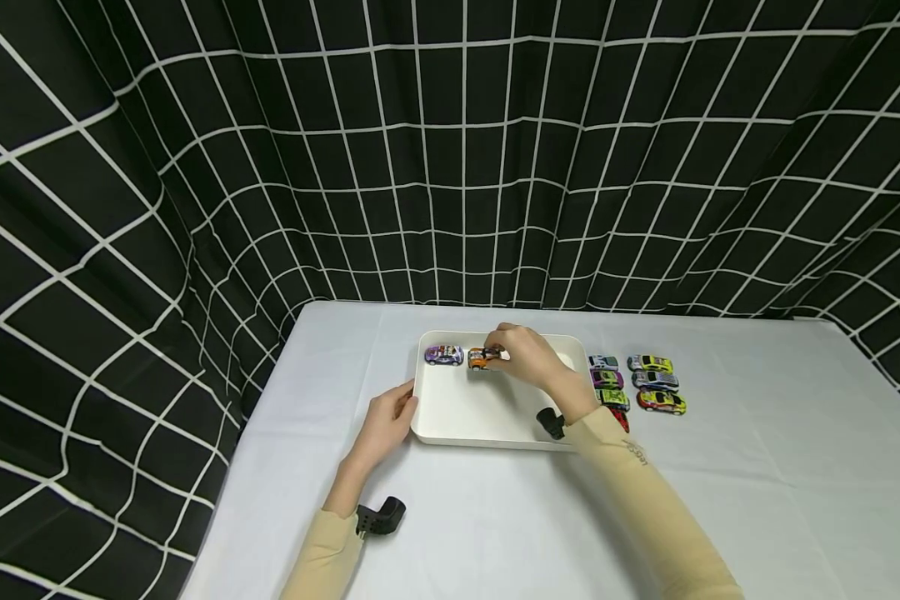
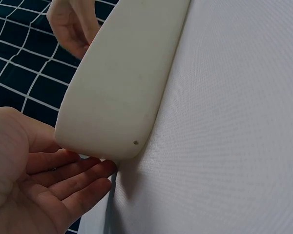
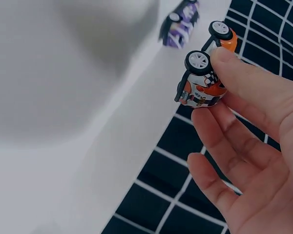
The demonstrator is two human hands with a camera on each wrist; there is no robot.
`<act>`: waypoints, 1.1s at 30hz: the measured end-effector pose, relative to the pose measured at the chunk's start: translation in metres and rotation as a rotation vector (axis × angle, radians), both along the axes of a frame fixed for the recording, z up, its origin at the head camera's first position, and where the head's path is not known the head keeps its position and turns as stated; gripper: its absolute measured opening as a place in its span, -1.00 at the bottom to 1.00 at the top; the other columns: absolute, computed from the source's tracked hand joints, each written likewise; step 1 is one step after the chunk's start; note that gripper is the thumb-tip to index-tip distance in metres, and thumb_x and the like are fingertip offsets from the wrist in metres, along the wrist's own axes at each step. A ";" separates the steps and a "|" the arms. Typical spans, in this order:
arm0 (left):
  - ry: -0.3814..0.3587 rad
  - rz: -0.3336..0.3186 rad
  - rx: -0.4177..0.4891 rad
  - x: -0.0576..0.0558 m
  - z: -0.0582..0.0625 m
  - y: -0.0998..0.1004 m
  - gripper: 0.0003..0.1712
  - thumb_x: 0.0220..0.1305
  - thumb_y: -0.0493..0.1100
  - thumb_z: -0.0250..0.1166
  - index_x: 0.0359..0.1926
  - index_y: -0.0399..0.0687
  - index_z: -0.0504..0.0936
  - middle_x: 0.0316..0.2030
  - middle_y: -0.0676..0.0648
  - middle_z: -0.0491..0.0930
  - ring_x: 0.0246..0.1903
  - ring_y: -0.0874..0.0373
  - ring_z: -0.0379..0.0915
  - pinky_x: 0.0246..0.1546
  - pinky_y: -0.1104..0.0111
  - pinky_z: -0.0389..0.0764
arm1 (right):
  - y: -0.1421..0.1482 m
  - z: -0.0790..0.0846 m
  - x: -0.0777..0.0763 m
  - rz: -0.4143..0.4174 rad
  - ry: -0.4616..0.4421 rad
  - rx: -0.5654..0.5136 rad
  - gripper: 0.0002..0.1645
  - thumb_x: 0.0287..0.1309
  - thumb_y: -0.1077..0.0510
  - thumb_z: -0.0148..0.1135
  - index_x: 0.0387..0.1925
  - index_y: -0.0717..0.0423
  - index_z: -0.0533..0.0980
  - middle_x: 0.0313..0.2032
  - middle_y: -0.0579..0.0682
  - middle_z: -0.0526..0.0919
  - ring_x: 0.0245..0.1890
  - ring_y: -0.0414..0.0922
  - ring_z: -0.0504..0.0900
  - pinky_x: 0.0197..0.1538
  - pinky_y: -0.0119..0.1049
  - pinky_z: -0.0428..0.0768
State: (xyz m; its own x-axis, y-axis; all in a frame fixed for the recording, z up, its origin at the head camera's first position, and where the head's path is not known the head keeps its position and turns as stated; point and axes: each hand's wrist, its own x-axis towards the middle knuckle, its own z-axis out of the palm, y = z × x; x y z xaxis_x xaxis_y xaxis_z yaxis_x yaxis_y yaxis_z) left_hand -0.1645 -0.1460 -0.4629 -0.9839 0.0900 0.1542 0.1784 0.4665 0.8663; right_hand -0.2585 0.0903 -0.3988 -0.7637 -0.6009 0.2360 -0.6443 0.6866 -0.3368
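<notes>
- Left hand [image 1: 385,423]: at the tray's left end, fingers loosely bent against the outer wall, thumb seemingly over the rim; it appears to steady the tray [image 1: 465,408].
- Purple car [image 1: 444,356]: in the tray's far left corner, apparently placed.
- Orange car [image 1: 480,359]: within the tray's bounds, just right of the purple one; I cannot tell whether its wheels touch down.
- Right hand [image 1: 528,357]: thumb and fingertips pinch the orange car, the remaining fingers loosely bent.
- Seven cars [image 1: 654,381]: outside the tray's right edge in two columns, a red one partly behind the sleeve [image 1: 645,492]. With most cars out here, the work looks early on.
- Materials, left to right: tray smooth, white, rounded at the corners, probably plastic; cars small, glossy, brightly printed, the orange one with pale spoked wheels and black tyres; cloth [image 1: 757,450] white, finely woven, faintly creased.
</notes>
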 end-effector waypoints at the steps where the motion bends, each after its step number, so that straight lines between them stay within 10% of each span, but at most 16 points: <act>1: 0.000 0.000 0.001 0.000 0.000 0.000 -0.56 0.34 -0.33 0.05 0.17 -0.51 0.33 0.03 -0.42 0.46 -0.04 -0.12 0.51 -0.08 0.38 0.60 | -0.003 -0.001 -0.001 0.005 -0.004 0.000 -0.78 -0.10 0.22 0.44 -0.33 0.19 0.63 -0.35 0.00 0.61 -0.36 -0.06 0.58 -0.25 -0.20 0.58; 33: -0.014 -0.012 0.034 -0.001 -0.002 0.000 -0.56 0.34 -0.34 0.04 0.18 -0.54 0.31 0.03 -0.45 0.45 -0.02 -0.14 0.49 -0.08 0.40 0.59 | -0.075 -0.028 -0.007 0.030 0.005 0.154 -0.79 -0.17 0.17 0.49 -0.41 0.13 0.65 -0.47 -0.06 0.54 -0.46 -0.17 0.48 -0.32 -0.30 0.54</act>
